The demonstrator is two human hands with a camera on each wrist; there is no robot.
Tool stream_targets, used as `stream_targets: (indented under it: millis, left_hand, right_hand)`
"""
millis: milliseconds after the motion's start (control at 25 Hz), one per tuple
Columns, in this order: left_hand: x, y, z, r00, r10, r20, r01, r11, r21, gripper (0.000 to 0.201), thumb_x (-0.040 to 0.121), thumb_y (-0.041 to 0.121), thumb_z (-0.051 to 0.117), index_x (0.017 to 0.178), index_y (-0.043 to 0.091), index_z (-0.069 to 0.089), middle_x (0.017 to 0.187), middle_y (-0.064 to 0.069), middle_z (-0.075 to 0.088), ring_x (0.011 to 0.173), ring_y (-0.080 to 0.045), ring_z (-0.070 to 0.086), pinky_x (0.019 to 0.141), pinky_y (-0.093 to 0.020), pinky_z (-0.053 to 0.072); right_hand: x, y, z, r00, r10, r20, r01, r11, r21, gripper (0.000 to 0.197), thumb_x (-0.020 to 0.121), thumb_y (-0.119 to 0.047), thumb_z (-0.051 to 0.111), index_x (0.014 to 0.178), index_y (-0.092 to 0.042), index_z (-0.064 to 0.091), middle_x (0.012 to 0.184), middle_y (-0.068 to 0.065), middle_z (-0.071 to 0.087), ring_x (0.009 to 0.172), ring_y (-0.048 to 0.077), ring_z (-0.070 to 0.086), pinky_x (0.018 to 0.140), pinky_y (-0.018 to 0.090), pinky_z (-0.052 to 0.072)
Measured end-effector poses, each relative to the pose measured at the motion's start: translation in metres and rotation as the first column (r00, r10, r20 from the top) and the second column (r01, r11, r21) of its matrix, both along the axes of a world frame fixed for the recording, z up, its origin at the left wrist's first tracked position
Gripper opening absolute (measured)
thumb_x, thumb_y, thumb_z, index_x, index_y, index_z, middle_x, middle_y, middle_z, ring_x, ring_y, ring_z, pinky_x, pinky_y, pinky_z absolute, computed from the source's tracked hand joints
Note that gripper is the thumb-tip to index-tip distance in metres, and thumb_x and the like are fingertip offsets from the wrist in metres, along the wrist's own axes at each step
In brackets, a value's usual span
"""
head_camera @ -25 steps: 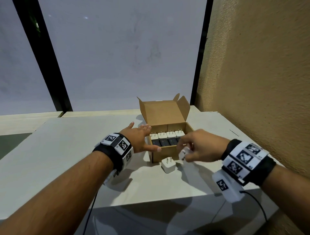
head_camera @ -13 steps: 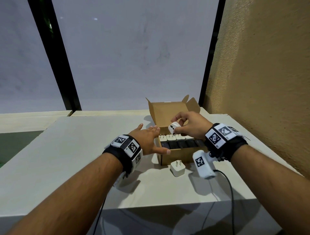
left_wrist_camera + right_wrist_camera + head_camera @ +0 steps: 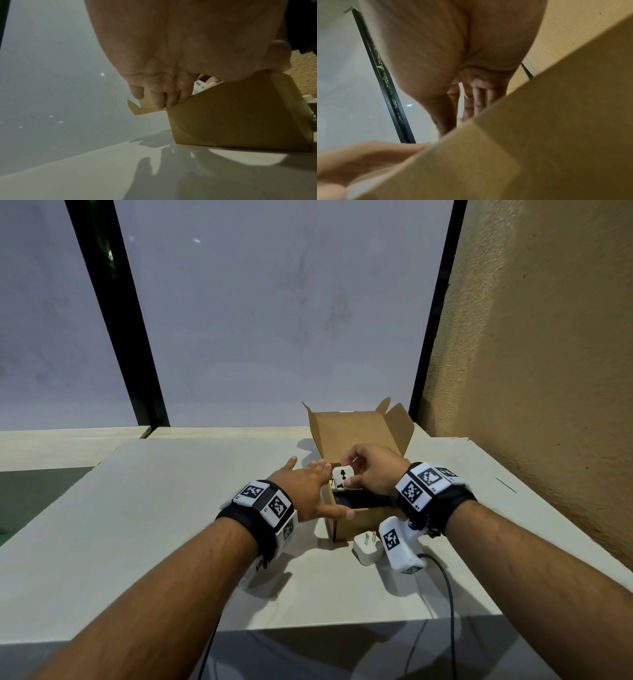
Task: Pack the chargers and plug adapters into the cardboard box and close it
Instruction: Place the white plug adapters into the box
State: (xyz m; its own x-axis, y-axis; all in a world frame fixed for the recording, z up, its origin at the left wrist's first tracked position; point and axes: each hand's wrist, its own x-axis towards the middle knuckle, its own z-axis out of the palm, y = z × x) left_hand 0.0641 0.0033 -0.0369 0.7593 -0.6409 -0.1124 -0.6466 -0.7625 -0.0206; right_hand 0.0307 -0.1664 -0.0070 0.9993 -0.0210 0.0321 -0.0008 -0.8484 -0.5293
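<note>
An open cardboard box (image 3: 356, 522) stands on the pale table, its lid (image 3: 349, 436) upright at the back. My right hand (image 3: 371, 474) pinches a white plug adapter (image 3: 343, 476) just above the box's left rear part. Dark chargers (image 3: 363, 500) lie inside. My left hand (image 3: 308, 491) lies flat against the box's left wall, fingers straight, thumb across the front corner; the left wrist view shows the fingers (image 3: 161, 97) on the box (image 3: 240, 115). A white two-prong charger (image 3: 367, 547) sits on the table in front of the box.
A rough tan wall (image 3: 548, 354) rises close on the right. Frosted glass with black frames (image 3: 113, 313) stands behind the table (image 3: 154, 525). The table's near edge runs just below the wrists, with a black cable (image 3: 448, 594) hanging over it.
My right hand has lifted the white adapter from the table in front of the box, carried it over the box, and lowered it towards the left rear. The left hand stays on the box.
</note>
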Motion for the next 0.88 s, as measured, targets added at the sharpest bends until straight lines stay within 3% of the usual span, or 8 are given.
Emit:
stream_targets:
  millis: [160,280,400,520,640,720,880]
  left_hand:
    - [-0.0016,0.0004,0.0025,1.000,0.004,-0.002,-0.004,1.000,0.018,0.111,0.070,0.088,0.028,0.154,0.020,0.004,0.162,-0.001,0.007,0.149,-0.016,0.007,0.120,-0.048,-0.002]
    - [-0.0023,0.0000,0.0034,1.000,0.007,-0.001,-0.007,1.000,0.023,0.111,0.071,0.088,0.029,0.154,0.020,0.003,0.162,-0.001,0.006,0.149,-0.016,0.007,0.120,-0.048,-0.002]
    - [-0.0030,0.0000,0.0039,1.000,0.008,-0.002,-0.008,1.000,0.017,0.110,0.071,0.088,0.029,0.154,0.020,0.003,0.162,-0.001,0.006,0.149,-0.016,0.007,0.120,-0.048,-0.003]
    - [-0.0033,-0.0002,0.0041,1.000,0.006,-0.007,-0.006,1.000,0.009,0.109,0.072,0.087,0.030,0.154,0.022,0.003,0.162,-0.001,0.007,0.149,-0.016,0.007,0.119,-0.047,-0.003]
    - [-0.0030,0.0000,0.0044,1.000,0.004,0.002,-0.004,1.000,0.013,0.108,0.072,0.087,0.030,0.154,0.022,0.006,0.162,-0.001,0.007,0.149,-0.017,0.008,0.120,-0.048,-0.002]
    - [-0.0030,-0.0002,0.0044,1.000,0.004,0.010,-0.004,1.000,0.019,0.108,0.072,0.087,0.029,0.154,0.021,0.006,0.162,-0.001,0.008,0.149,-0.017,0.009,0.120,-0.049,-0.001]
    - [-0.0015,-0.0004,0.0029,1.000,0.003,0.005,-0.003,1.000,0.019,0.110,0.070,0.089,0.029,0.154,0.023,0.005,0.162,-0.001,0.007,0.149,-0.017,0.008,0.119,-0.049,-0.001]
  right_hand:
    - [0.0012,0.0013,0.0056,1.000,0.020,0.014,-0.021,0.997,0.073,0.037,0.083,-0.015,0.070,0.118,-0.023,0.061,0.103,0.000,0.057,0.092,0.018,0.061,0.076,0.031,0.054]
    - [0.0029,-0.0027,0.0046,0.995,0.036,0.090,-0.033,0.999,-0.037,0.044,0.084,-0.020,0.068,0.126,-0.019,0.054,0.107,-0.002,0.051,0.095,0.014,0.053,0.080,0.025,0.045]
    - [0.0032,-0.0039,0.0039,0.993,0.084,0.085,-0.078,0.994,-0.071,0.037,0.085,-0.021,0.067,0.120,-0.019,0.056,0.111,-0.002,0.055,0.099,0.016,0.055,0.088,0.028,0.048]
    - [0.0017,-0.0022,0.0027,0.988,0.142,0.065,-0.133,0.983,-0.129,0.031,0.086,-0.023,0.067,0.115,-0.025,0.058,0.098,-0.007,0.055,0.088,0.015,0.056,0.080,0.029,0.049]
    - [-0.0008,0.0009,0.0030,0.989,0.134,0.069,-0.119,0.974,-0.192,0.039,0.087,-0.024,0.066,0.122,-0.019,0.049,0.087,-0.007,0.054,0.079,0.011,0.052,0.071,0.023,0.041]
    - [-0.0012,0.0032,0.0057,0.991,0.125,0.048,-0.110,0.964,-0.243,0.039,0.087,-0.023,0.065,0.121,-0.014,0.049,0.093,-0.002,0.056,0.085,0.015,0.053,0.074,0.025,0.041]
    - [0.0021,0.0035,0.0086,0.988,0.152,0.027,-0.137,0.943,-0.304,0.045,0.086,-0.019,0.067,0.127,-0.016,0.049,0.122,0.002,0.058,0.110,0.020,0.056,0.088,0.026,0.044]
